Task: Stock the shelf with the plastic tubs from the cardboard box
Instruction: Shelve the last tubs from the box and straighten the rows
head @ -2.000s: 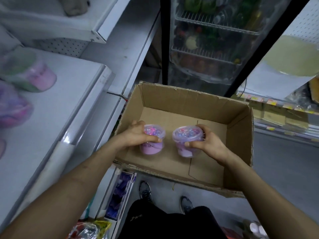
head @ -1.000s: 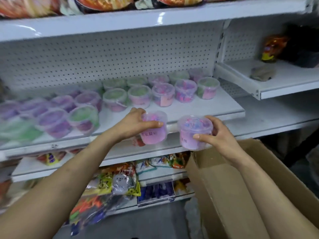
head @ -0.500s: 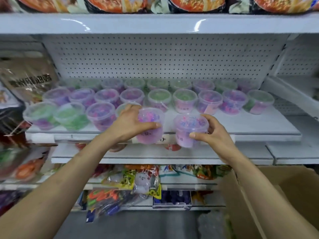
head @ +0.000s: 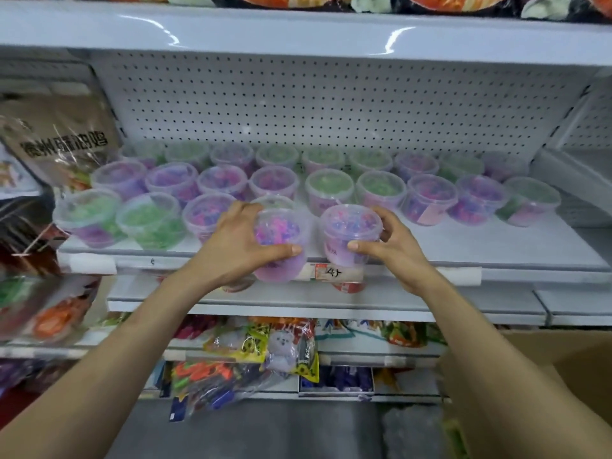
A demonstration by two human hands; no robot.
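Nearest me, low on my right, a corner of the cardboard box point(head: 546, 352) shows; I cannot see inside it. Above it my 2 hands each grip 1 upright, lidded tub by its side wall, fingers and thumb curled round. The left hand point(head: 231, 250) holds the left tub point(head: 278, 230) and the right hand point(head: 397, 253) holds the right tub point(head: 351, 223). The 2 tubs sit just beside each other at the shelf's front lip, not yet set down as far as I can judge. Both hold pink, purple and blue bits over a lilac base. The shelf point(head: 463, 243) lies straight ahead. Its bare strip runs ahead and rightward, so I judge the right hand nearer the free spot. Beyond stand 3 rows of stocked tubs point(head: 381, 190) with green and purple fills, then the pegboard point(head: 331, 104)
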